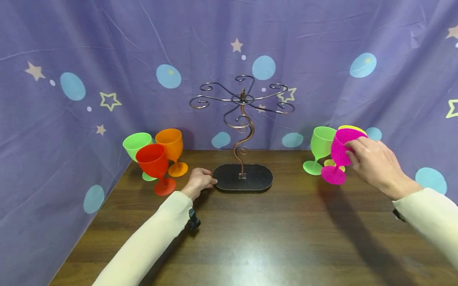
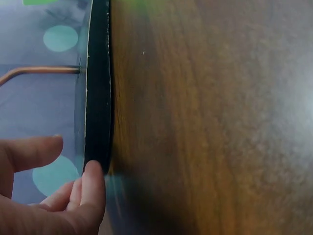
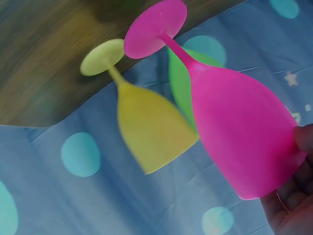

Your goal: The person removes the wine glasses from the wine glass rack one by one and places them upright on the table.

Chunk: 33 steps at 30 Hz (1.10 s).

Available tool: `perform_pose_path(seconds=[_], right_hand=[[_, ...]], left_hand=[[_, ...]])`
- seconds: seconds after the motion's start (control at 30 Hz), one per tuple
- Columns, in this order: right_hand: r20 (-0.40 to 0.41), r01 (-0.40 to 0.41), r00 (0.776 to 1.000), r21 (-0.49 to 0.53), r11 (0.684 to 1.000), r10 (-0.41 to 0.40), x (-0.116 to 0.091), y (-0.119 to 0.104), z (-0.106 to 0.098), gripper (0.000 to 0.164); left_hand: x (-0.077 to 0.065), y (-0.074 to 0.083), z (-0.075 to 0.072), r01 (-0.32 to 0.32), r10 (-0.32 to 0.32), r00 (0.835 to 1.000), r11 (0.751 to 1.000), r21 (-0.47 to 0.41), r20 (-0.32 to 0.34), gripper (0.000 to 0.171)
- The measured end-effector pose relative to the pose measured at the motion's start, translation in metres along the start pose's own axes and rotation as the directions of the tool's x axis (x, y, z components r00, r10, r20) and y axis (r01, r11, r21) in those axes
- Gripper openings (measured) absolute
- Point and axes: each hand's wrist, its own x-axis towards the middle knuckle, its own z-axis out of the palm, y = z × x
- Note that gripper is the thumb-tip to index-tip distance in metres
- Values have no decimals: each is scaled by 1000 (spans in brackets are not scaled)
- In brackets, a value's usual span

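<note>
At the right, my right hand (image 1: 377, 163) grips a magenta goblet (image 1: 339, 153) by the rim end of its bowl; in the right wrist view the fingers (image 3: 288, 193) curl at that rim. Behind it stand a light green goblet (image 1: 322, 143) and a yellow goblet (image 3: 149, 125), the latter mostly hidden in the head view. My left hand (image 1: 198, 182) touches the left end of a wire stand's black oval base (image 1: 255, 180). One fingertip (image 2: 94, 169) meets the base's edge, while the thumb (image 2: 39, 152) is apart from it. The stand's curled wire arms (image 1: 214, 97) hold nothing.
Left on the wooden table (image 1: 257, 238) stand a red goblet (image 1: 152, 161), an orange goblet (image 1: 169, 143) and another green goblet (image 1: 137, 141), close together. A purple curtain (image 1: 118, 67) with stars and blue spots hangs behind and at both sides. The stand's copper stem (image 1: 248, 135) rises in the middle.
</note>
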Motion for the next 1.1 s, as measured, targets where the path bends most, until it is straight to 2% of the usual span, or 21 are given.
perform_pose_path(seconds=[0.2,0.43,0.8,1.1], right_hand=[[44,-43,998,-26,999,44,-6,14,7,16],[72,-76,994,-25,997,78,-10,22,12,11],[106,-86,991,-17,996,87,-15,23,26,9],[108,-74,991,-26,997,77,-18,22,31,7]], left_hand=[[4,-5,0,31,-32,999,999,23,38,47],[6,-4,1,23,-24,999,1000,10,25,46],[6,-9,4,-20,25,999,988,153,-35,44],[5,-8,3,-5,12,999,986,167,-39,44]])
